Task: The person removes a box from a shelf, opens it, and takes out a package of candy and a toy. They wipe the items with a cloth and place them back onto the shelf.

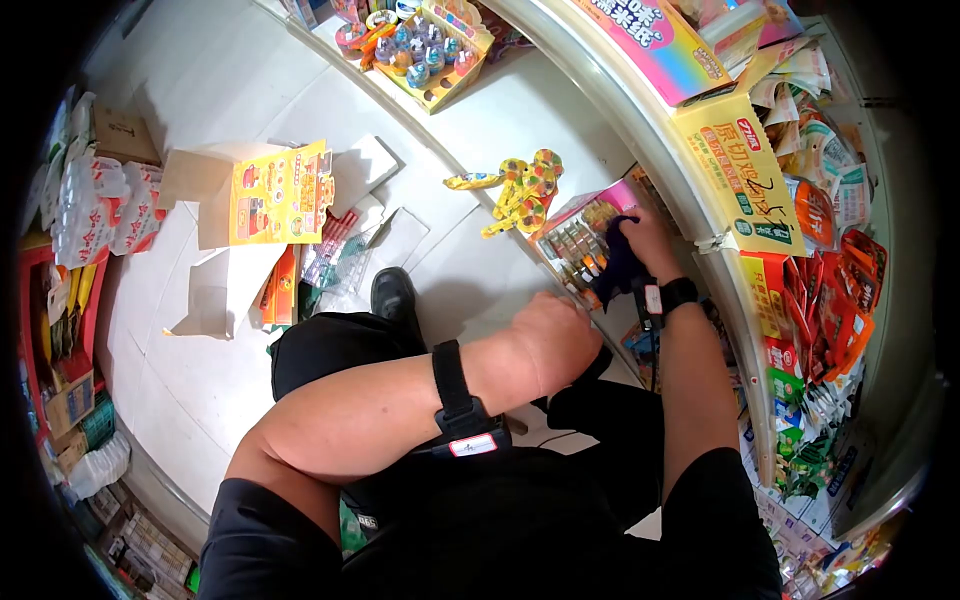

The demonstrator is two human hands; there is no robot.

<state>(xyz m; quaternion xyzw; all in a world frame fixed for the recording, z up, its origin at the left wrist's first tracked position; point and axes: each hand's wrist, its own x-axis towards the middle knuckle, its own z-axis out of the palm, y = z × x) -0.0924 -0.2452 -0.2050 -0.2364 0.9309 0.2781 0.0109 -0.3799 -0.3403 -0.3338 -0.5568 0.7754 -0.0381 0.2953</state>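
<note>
My right hand (650, 245) is closed on a dark cloth (622, 265). The cloth lies against a pink display box (580, 222) with rows of small items in it, partly covering them. The box sits on the low shelf in front of me. Just below the box, my left hand (556, 328) is curled with its back toward me. Its fingers are hidden, so I cannot make out what they hold, if anything. On the low shelf beside the box lie yellow patterned packets (525, 190).
Higher shelves at right hold a yellow carton (738, 175) and red snack packets (825, 310). A box of small bottles (430, 55) stands at the top. On the floor at left is an opened cardboard box (215, 205), near my shoe (394, 297) and clear plastic packaging (345, 255).
</note>
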